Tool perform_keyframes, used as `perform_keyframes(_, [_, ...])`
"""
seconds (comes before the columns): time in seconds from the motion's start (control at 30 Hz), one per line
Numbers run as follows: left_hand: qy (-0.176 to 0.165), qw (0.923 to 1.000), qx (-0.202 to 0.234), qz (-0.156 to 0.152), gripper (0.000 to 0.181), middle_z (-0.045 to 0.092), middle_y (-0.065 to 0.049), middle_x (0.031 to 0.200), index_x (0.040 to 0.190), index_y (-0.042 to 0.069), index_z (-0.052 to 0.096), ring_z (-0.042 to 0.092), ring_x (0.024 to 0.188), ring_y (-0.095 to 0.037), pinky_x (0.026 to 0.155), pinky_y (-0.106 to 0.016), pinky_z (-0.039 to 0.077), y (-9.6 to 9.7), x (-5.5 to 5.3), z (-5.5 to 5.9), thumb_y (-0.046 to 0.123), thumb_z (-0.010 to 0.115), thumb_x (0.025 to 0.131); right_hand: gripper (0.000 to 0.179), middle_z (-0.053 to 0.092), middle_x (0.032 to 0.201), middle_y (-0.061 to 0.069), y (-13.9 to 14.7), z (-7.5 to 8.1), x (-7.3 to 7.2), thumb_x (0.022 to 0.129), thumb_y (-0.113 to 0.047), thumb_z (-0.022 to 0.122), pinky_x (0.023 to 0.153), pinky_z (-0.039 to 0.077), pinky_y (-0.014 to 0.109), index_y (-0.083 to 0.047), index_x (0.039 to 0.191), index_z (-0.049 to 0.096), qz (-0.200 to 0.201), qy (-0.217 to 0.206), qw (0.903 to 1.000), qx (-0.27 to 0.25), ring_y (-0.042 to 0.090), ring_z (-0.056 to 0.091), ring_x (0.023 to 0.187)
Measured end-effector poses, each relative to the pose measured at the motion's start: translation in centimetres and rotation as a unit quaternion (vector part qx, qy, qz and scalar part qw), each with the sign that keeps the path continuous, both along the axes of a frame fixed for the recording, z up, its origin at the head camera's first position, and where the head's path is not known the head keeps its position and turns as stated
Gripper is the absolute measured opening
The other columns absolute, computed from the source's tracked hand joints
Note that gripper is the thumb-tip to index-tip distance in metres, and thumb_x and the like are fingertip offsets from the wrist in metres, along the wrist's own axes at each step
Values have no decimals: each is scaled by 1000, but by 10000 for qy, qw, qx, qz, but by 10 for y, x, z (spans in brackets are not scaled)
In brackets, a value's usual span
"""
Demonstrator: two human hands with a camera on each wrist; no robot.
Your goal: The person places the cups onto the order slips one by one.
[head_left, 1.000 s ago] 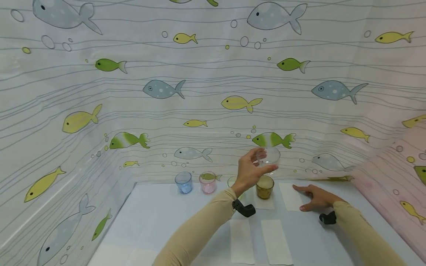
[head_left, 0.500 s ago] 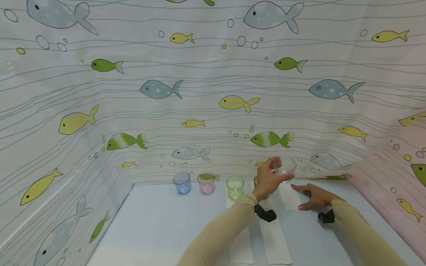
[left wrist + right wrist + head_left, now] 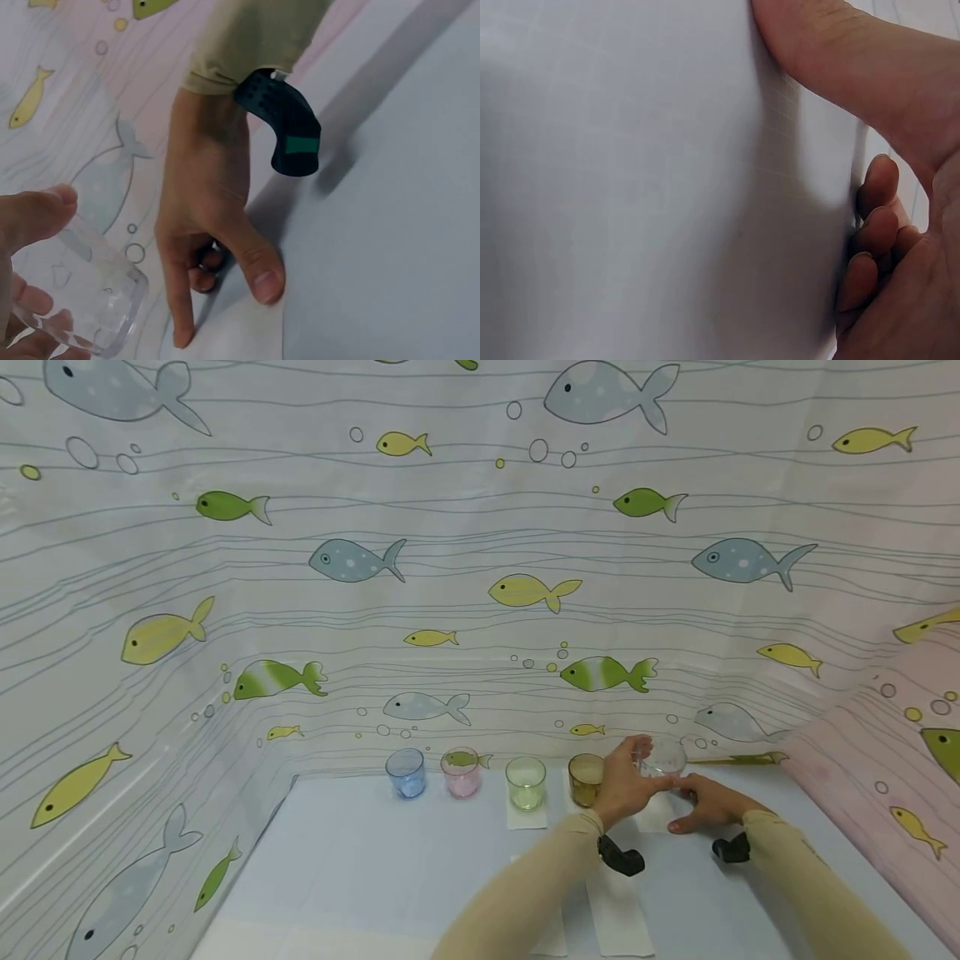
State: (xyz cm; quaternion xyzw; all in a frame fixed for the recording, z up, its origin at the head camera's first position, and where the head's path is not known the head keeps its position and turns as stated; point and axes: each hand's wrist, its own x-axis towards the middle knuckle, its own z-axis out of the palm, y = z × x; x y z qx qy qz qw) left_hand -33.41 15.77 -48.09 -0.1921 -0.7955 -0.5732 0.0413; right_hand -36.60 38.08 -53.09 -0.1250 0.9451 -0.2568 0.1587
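Observation:
A clear drinking glass [image 3: 665,757] is in my left hand [image 3: 627,783], gripped from its left side with the thumb in front and the fingers behind. The left wrist view shows the glass's thick base [image 3: 120,326] just above the table. Beneath and in front of it lies a white paper strip [image 3: 655,817] at the back right. My right hand [image 3: 714,802] rests at the strip's right side, index finger and thumb stretched out on it, the other fingers tucked in, as the left wrist view shows. The right wrist view holds mostly pale table surface [image 3: 630,187] beside the right thumb.
Along the back stand a blue glass [image 3: 406,774], a pink glass [image 3: 461,783], a green glass [image 3: 526,787] on a white paper piece [image 3: 527,818], and an amber glass [image 3: 585,781]. Another paper strip [image 3: 621,918] lies nearer. A fish-print curtain [image 3: 450,635] rises behind the table.
My left hand has carried the clear glass rightward and down, from above the amber glass to just over the right paper strip. The right hand has stayed at that strip.

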Motion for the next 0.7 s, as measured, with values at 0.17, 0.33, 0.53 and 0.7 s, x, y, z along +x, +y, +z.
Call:
perform_keyframes(0.17, [256, 9990, -348, -91, 72, 69, -9, 141, 146, 9, 57, 64, 131, -14, 108, -22, 51, 7, 3, -15, 25, 92, 85, 97, 50, 150, 37, 1, -3, 1, 75, -45, 96, 114, 39, 74, 8, 144, 54, 10, 31, 9997, -262, 58, 44, 141])
perform_keyframes(0.33, [52, 9997, -169, -185, 72, 67, -6, 143, 149, 10, 55, 62, 133, -12, 110, -24, 51, 9, 2, -27, 24, 90, 87, 96, 54, 148, 33, 1, 0, 2, 75, -38, 97, 113, 39, 73, 6, 148, 52, 99, 66, 9989, -464, 53, 49, 138])
perform_keyframes(0.53, [138, 9990, -369, -209, 71, 65, -8, 144, 149, 6, 53, 61, 133, -14, 110, -29, 53, 10, -2, -38, 21, 88, 89, 104, 52, 150, 35, 1, 0, 3, 75, -40, 98, 114, 37, 75, 1, 156, 48, 187, 79, 9989, -427, 57, 45, 141])
perform_keyframes(0.7, [-138, 9978, -651, -47, 70, 64, -6, 145, 150, 8, 51, 60, 135, -15, 114, -32, 51, 11, -4, -45, 24, 86, 92, 102, 53, 147, 35, 1, 1, 5, 76, -40, 96, 113, 40, 74, -5, 159, 46, 395, 187, 9981, -441, 55, 50, 135])
